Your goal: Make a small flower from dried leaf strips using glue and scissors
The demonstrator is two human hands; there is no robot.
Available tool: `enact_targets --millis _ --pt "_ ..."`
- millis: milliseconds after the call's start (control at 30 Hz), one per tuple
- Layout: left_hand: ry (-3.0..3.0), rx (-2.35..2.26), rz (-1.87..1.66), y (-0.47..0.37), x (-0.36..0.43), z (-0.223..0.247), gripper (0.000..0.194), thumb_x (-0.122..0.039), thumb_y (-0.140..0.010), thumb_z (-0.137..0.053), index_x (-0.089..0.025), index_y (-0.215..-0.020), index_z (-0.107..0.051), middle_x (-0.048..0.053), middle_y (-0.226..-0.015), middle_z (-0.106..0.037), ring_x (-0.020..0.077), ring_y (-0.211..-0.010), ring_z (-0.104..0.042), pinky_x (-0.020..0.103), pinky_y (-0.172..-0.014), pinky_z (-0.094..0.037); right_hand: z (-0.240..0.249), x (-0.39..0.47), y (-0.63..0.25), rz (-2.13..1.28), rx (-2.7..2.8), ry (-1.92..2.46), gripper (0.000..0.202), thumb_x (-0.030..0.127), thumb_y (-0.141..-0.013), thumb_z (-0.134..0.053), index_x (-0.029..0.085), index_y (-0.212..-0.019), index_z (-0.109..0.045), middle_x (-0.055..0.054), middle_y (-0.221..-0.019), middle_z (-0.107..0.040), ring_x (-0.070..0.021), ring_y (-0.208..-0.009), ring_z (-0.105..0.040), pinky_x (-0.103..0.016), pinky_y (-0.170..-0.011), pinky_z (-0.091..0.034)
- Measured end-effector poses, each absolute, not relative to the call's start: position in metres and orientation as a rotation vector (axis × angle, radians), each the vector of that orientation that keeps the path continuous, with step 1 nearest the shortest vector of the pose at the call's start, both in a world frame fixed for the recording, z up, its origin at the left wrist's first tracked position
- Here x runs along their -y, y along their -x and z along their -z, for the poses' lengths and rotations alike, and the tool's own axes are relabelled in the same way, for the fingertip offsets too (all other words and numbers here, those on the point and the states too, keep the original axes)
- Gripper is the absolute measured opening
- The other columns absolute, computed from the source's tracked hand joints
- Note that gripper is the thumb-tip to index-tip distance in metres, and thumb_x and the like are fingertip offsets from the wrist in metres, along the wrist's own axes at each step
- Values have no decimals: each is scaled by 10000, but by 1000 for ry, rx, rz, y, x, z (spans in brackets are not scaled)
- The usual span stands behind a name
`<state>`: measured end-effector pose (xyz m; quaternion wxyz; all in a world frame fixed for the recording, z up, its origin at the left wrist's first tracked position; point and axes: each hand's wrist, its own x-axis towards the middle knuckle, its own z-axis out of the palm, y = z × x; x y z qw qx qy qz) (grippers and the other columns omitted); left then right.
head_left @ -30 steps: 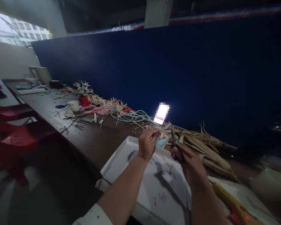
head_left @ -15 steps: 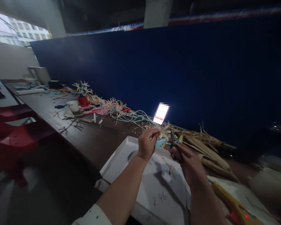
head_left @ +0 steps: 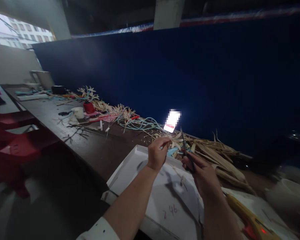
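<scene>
Dark scissors (head_left: 187, 154) are gripped in the right hand (head_left: 202, 171), fingers curled. Left hand (head_left: 158, 151) pinched nearly closed — contents unclear

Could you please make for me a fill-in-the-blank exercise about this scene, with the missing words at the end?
The person's right hand holds a pair of ____. The large upright panel behind the table is dark ____ in colour. Inside the white cardboard tray, the handwriting shows a 2 followed by the number ____. The small light on the yellow tool glows ____.

Missing words: scissors; blue; 46; red.
</scene>
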<state>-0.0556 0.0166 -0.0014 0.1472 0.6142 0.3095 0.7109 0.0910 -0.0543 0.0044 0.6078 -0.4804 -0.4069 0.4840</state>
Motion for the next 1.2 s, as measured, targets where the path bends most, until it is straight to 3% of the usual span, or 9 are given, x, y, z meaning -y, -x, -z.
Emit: enact_targets --millis 433,600,767,1200 --pt "-1779 -956 -2030 59 -17 1 207 -70 -764 -574 -177 -900 -686 53 -906 -710 138 -872 -647 273 -820 -518 -13 58 -86 -1125 856 1069 397 322 -584 -816 216 -956 -727 -1 -696 -643 -101 -603 -518 -216 -580 -429" --pt "-1794 -1008 -2051 66 -23 3 277 -30 -753 -542 -181 -939 -682 53 -948 -706 139 -894 -645 273 -836 -513 -18 64 -87 -1335 869 961 365 347 -677 -756 210 -1010 -700 -22 -790 -641 -114 -663 -542 -204 -583 -434" --pt "-1704 -984 -2066 71 -32 5 228 -79 -777 -550 -181 -930 -684 54 -958 -706 145 -900 -646 278 -844 -506 -14 67 -92 -1463 933 918 323 342 -741 -704 195 -1028 -691 -34 -819 -632 -121 -702 -545 -207 -621 -435" --pt "-1580 -953 -2091 72 -34 3 169 -148 -790 -572 -180 -913 -684 56 -953 -706 148 -889 -651 270 -822 -515 -11 68 -94 -1488 1016 1058 412 371 -666 -759 199 -1036 -699 -49 -786 -637 -146 -689 -542 -240 -606 -423"
